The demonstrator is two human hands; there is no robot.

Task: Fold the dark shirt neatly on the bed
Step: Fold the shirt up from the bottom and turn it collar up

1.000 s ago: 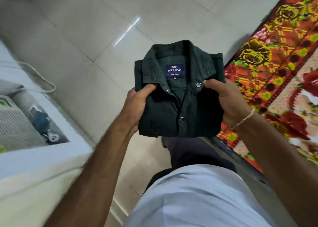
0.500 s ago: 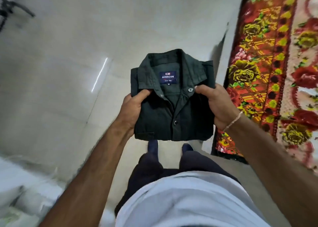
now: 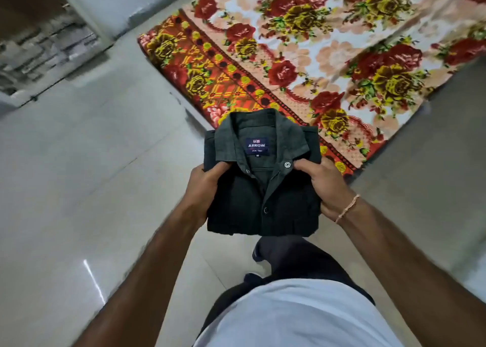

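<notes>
**A:** Where is the shirt right now?

**B:** The dark shirt (image 3: 263,186) sits at the centre of the view, folded into a compact rectangle with the collar at twelve o'clock and the label showing. It is held in the air over the floor (image 3: 92,176), not resting on anything. The left hand (image 3: 203,189) grips its nine o'clock edge and the right hand (image 3: 324,186) its three o'clock edge. Each thumb presses on top just under the collar; the other fingers curl beneath, out of sight, so I cannot tell how they lie.

**A:** And the bed?

**B:** The bed (image 3: 328,57), under a floral cover, fills the area from twelve to two o'clock. The collar overlaps its near corner in the view.

**A:** How should it be set down well?

**B:** My judgement: the folding looks done, and placing remains. Keep both sides level so the layers do not slide, lower the bottom edge first, then draw the fingers out sideways without dragging the fabric. Loosening one hand early could let the fold sag open.

**A:** Any containers nearby?

**B:** None that I can make out. At ten o'clock there is a blurred open doorway (image 3: 44,47); what lies inside is unclear.
</notes>
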